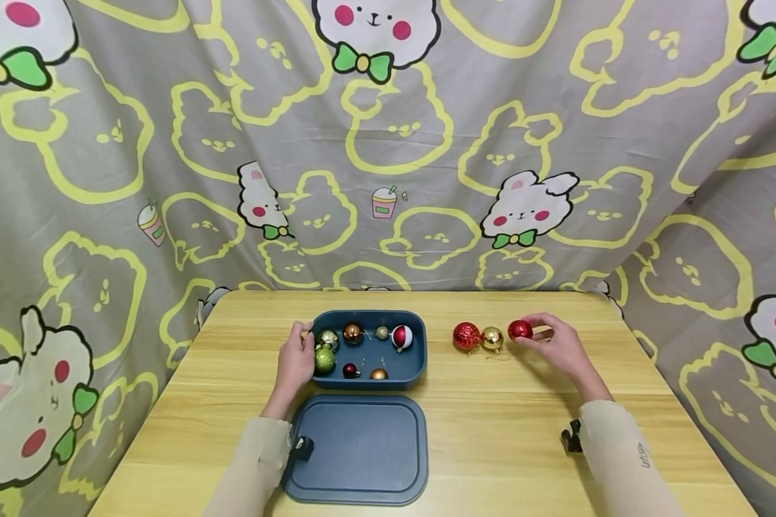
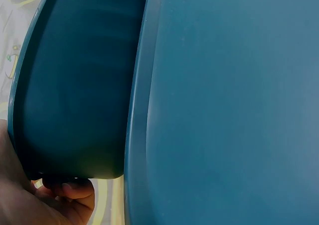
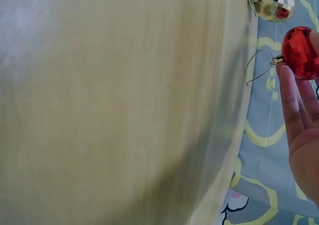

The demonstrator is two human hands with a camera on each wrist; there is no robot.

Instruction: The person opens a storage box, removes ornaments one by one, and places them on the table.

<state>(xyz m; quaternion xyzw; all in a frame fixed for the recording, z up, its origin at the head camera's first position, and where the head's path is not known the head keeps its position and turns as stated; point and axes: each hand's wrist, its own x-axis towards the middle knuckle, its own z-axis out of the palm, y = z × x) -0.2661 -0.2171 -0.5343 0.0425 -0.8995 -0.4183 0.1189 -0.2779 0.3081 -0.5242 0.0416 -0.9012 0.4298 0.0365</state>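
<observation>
My left hand (image 1: 297,353) grips the left end of a dark blue box (image 1: 368,384); the left wrist view shows curled fingers (image 2: 79,191) against its outer wall. Inside lie several Christmas baubles, among them a green one (image 1: 325,360), a brown one (image 1: 353,332) and a red-and-white one (image 1: 402,337). Over the right part of the table, my right hand (image 1: 558,347) pinches a shiny red faceted bauble (image 3: 300,52) with a thin cord loop (image 3: 259,68). Left of it sit a gold bauble (image 1: 492,339) and a larger red glitter bauble (image 1: 466,336).
The flat blue lid (image 1: 362,449) lies on the wooden table (image 1: 504,445) just in front of the box, under my left forearm. A patterned curtain (image 1: 427,187) hangs behind the table's back edge and along both sides.
</observation>
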